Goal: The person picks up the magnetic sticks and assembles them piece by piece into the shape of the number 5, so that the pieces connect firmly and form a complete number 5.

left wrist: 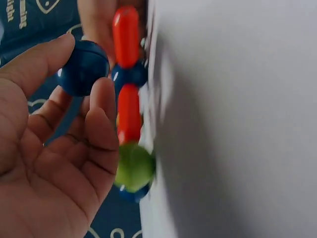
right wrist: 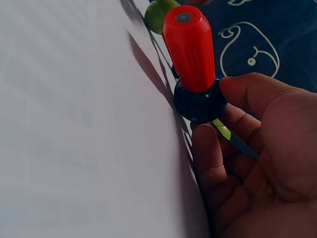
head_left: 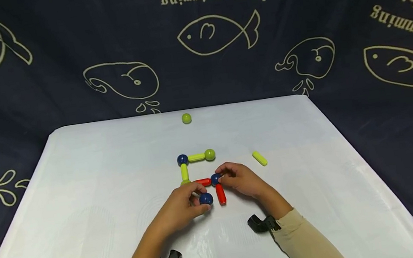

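My left hand (head_left: 182, 207) pinches a loose blue ball (left wrist: 84, 68) between thumb and fingers, near the front of a chain of rods and balls. With thumb and fingertips, my right hand (head_left: 240, 180) grips another blue ball (right wrist: 200, 105) in that chain. From this ball one red rod (head_left: 221, 194) points toward me, its near end bare. A second red rod (left wrist: 130, 114) runs left to a green ball (left wrist: 134, 167), partly hidden by my left hand in the head view. Beyond it, a yellow-green rod (head_left: 184, 172) leads to a blue ball (head_left: 182, 159).
From the far blue ball, a yellow-green rod (head_left: 196, 157) reaches right to a green ball (head_left: 209, 154). A loose yellow-green rod (head_left: 260, 158) lies to the right. One green ball (head_left: 186, 118) sits near the back edge of the white table (head_left: 114, 150).
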`<state>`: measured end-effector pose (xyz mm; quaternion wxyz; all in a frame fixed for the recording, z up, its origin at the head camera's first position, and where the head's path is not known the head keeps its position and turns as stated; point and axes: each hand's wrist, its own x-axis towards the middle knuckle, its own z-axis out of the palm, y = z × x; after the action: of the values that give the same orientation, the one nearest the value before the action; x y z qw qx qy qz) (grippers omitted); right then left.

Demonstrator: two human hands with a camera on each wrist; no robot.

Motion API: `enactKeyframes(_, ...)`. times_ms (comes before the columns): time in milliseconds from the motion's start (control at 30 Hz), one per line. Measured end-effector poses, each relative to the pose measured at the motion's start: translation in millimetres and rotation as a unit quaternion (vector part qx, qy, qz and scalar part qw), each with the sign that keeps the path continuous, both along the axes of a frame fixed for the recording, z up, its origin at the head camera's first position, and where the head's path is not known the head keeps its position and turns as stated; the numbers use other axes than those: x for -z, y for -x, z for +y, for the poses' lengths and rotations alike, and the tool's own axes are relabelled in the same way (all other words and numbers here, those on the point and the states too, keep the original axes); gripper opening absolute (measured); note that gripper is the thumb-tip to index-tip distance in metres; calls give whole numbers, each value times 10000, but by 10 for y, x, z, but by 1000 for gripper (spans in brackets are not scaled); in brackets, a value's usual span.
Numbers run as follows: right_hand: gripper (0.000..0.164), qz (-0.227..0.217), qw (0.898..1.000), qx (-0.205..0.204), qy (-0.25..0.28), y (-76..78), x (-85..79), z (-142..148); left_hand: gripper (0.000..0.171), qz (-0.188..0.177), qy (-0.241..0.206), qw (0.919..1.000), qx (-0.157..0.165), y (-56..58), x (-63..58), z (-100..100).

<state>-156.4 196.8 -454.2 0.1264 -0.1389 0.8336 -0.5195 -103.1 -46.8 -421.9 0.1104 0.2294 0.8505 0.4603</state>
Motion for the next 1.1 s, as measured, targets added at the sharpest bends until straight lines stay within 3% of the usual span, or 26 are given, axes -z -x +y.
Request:
enactKeyframes(267,23,60,10000,-52,37,24,52,19,25,-357,-106,9976,585,-102,87,180)
enactKeyframes(433,24,119,9998,-65,160,27,60,21,25,-433,-105,9960,777,-111,120,276)
enactKeyframes(867,24,145,9999,-78,48,20,19,13,29,-223,-61,9996,188,-159,213,333)
enactKeyframes(1100,23,144,9999,-49,6,23,24,13,29,-215,-170,9996,78,-155,243,335)
